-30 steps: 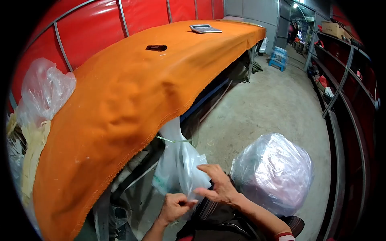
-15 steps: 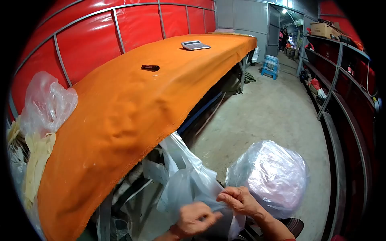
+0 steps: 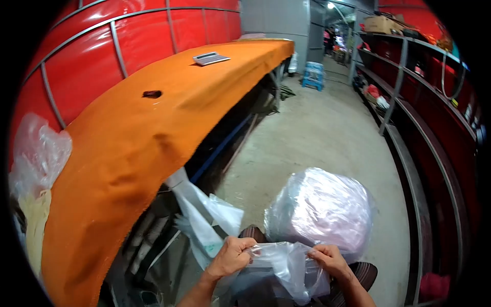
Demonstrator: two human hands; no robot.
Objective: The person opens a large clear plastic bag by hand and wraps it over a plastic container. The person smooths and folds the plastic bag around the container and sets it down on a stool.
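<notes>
The thin transparent plastic bag [image 3: 289,268] seems now separated from the white plastic bags [image 3: 197,217] hanging beside the orange-covered bench [image 3: 117,133]. Left hand [image 3: 231,257] and right hand [image 3: 332,262] have moved apart, each grip pinching its edge tightly, stretching it between them.

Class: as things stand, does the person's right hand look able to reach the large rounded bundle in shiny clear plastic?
Probably yes: the bundle sits just beyond the right hand, with no barrier visible between, though that hand is occupied gripping thin clear plastic film.
</notes>
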